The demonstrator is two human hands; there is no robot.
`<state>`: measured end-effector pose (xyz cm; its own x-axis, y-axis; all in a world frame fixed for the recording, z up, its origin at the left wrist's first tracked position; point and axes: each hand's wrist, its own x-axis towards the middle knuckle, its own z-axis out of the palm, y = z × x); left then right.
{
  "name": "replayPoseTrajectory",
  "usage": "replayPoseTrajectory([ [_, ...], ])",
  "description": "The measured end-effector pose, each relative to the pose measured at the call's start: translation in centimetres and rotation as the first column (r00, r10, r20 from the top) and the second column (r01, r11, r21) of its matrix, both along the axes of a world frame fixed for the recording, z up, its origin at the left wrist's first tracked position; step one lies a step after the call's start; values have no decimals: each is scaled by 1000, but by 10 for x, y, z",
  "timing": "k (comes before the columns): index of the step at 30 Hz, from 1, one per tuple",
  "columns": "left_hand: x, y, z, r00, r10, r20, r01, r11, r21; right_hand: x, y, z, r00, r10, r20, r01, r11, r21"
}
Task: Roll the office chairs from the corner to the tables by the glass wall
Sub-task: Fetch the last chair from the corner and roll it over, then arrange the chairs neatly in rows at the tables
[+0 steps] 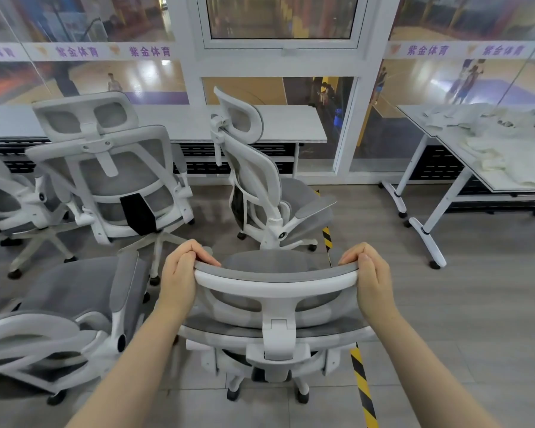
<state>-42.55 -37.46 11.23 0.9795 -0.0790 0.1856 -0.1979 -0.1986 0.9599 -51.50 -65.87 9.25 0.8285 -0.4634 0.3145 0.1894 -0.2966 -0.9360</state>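
While both hands grip headrest [275, 274], chair mid-roll toward glass wall [368, 125].
L hand [179, 273] & R hand [369, 276] wrapped round rim ends; next: steer past parked chair [269, 193] to counter [291, 125] beyond.

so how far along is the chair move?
Done: two chairs already stand at the long table by the glass wall. In hand: left hand and right hand grip the headrest of another chair. Left: that one, plus at least one chair beside it on the left.
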Motion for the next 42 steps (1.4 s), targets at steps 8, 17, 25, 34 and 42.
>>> replayPoseTrajectory([
  [8,-17,9,42,964,-263,-32,240,813,531,-33,1,22,986,-62,-152,17,959,-284],
  [17,-52,-82,71,823,-550,142,229,550,803,-90,-22,22,955,-80,-287,-49,908,-416],
  [25,-96,-224,48,654,-734,184,312,483,818,-155,-121,6,890,-194,-412,-3,902,-432],
  [34,-126,-388,-25,676,-736,-25,415,352,839,-225,-291,-27,733,-304,-608,-38,874,-484],
  [42,-94,-464,-63,744,-634,-211,485,295,823,-196,-402,-63,646,-262,-717,-136,885,-446],
])
